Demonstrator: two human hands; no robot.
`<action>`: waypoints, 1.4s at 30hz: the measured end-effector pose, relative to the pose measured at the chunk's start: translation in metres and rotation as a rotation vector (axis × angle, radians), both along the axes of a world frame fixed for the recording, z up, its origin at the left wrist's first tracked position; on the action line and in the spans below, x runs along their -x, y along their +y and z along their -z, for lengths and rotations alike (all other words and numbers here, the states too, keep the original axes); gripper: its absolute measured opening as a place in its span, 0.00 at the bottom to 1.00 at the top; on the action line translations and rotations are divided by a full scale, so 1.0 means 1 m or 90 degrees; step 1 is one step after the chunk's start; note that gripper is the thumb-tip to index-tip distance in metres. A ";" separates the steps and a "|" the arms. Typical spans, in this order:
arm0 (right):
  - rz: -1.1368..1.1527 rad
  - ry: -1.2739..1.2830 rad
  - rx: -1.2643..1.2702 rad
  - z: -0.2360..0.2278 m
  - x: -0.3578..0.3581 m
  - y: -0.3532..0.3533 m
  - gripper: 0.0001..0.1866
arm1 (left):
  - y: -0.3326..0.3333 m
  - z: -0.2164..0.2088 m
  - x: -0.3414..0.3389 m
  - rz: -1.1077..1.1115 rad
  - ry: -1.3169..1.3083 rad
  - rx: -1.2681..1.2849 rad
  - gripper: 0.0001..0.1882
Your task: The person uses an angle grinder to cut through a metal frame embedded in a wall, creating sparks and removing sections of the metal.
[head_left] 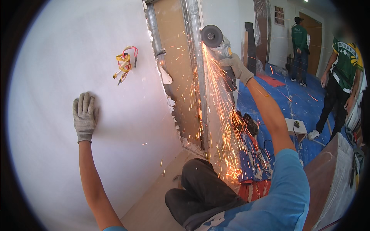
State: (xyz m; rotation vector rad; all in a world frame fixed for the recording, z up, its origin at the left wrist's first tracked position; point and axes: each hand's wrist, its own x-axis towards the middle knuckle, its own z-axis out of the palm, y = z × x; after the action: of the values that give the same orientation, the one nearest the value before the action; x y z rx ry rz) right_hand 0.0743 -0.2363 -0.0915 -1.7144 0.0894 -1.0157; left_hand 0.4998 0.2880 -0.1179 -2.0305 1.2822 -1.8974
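While braced against the white wall with the left hand, gloved and laid flat, holding up the grinder in the right hand, gloved too. With the left grip opened out flat, holding nothing; with the right grip closed around the grinder's body. Held high beside the metal frame, with the disc uppermost, and throwing sparks from its lower edge down past the bent knees. Seen above and right of the left hand: wires, red and yellow, bunched out from the wall. Seen between the wall's broken edge and the frame: a brown panel. Noted to the right, on blue sheeting: a person in green near a brown door, back turned, and, closer, another person in a green jersey.
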 end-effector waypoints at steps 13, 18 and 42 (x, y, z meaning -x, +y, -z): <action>0.084 0.035 0.090 0.008 0.001 0.000 0.26 | 0.000 -0.001 0.000 0.004 0.013 0.018 0.29; 0.052 0.018 0.036 0.012 0.003 -0.004 0.21 | 0.000 -0.001 0.000 0.002 -0.001 0.003 0.28; 0.026 0.047 0.036 0.022 0.004 0.004 0.26 | -0.001 0.000 -0.007 -0.030 0.007 0.003 0.29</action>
State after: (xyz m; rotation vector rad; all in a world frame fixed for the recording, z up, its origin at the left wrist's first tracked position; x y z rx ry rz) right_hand 0.0701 -0.2326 -0.1131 -1.8073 0.1446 -0.9932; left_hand 0.5063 0.2873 -0.1183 -2.0585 1.2217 -1.8731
